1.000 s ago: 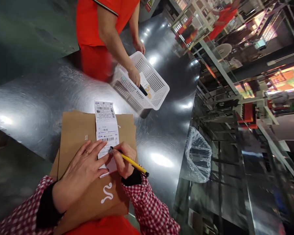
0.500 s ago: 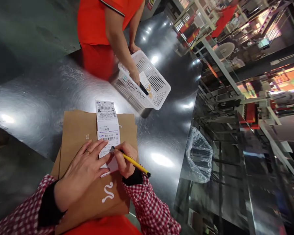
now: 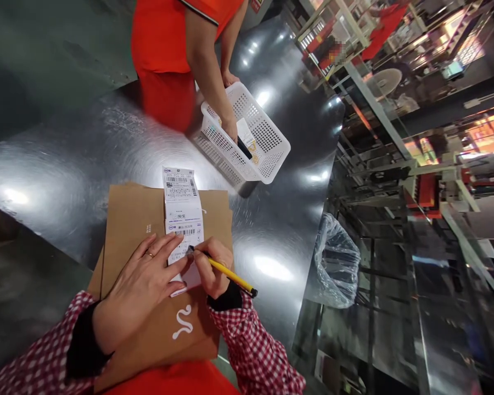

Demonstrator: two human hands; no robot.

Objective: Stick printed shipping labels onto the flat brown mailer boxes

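A long white shipping label (image 3: 185,212) lies on brown cardboard mailers (image 3: 127,219), its far end reaching past their back edge. My left hand (image 3: 142,282) rests flat across the label's left side, fingers stretched out and a ring on one. In my right hand (image 3: 215,263) is a yellow pen (image 3: 230,275), pinched between thumb and fingers. The pen's dark tip meets the label just right of my left fingertips. A white squiggle is printed on the nearest part of the cardboard. Whatever lies under my palm is hidden.
Across the metal table (image 3: 267,230), a co-worker in orange (image 3: 164,49) reaches into a white perforated basket (image 3: 278,145) holding a white packet and a dark object. Right of the table's edge hangs a clear plastic bag (image 3: 337,263). Metal frames stand beyond.
The whole view has shifted slightly, so things sit a little further right. My hands and the pen keep almost the same place on the label.
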